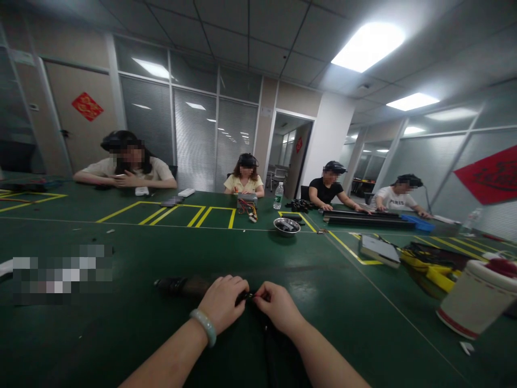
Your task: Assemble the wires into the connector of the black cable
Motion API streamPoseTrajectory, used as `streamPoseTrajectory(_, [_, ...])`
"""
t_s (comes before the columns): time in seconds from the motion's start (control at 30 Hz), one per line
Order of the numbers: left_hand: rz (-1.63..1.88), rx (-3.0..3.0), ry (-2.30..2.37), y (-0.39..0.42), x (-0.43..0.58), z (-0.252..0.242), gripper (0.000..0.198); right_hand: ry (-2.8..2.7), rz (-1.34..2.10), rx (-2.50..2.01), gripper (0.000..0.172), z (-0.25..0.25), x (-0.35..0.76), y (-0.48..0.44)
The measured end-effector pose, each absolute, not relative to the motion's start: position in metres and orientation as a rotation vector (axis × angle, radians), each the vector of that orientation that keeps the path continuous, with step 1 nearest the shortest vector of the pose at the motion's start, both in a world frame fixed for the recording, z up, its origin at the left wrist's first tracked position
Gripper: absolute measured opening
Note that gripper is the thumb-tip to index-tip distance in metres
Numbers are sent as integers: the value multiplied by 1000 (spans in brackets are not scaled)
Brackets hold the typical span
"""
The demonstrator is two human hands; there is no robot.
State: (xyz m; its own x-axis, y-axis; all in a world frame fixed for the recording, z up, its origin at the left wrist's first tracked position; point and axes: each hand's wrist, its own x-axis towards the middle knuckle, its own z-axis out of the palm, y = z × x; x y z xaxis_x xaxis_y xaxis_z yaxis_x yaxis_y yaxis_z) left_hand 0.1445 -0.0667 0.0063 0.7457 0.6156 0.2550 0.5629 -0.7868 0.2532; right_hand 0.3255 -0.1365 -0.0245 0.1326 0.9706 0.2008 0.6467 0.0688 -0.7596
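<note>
Just in front of me, my left hand (224,302), with a pale green bangle on its wrist, is closed around a small dark piece whose kind I cannot make out. A dark, long, rounded object (181,286) lies on the green table (133,323) and runs in under that hand from the left. My right hand (279,308) pinches the thin black end (250,296) that comes out of the left hand's fingers. Below the right hand, a black strip (266,337) hangs toward me, partly hidden by the forearm.
A metal bowl (286,227) with dark parts stands ahead. Beyond are a water bottle (278,196) and a grey box (247,201) with coloured wires. At right are a grey slab (379,250), a yellow tray (442,279) and a white canister (464,302). Several people sit across the table.
</note>
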Motion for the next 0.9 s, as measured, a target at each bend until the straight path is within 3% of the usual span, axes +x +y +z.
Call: streamPoseTrajectory(0.9, [512,2815,840,-50,145,0,12,-1740,415,-1763,4,-23,325,-129])
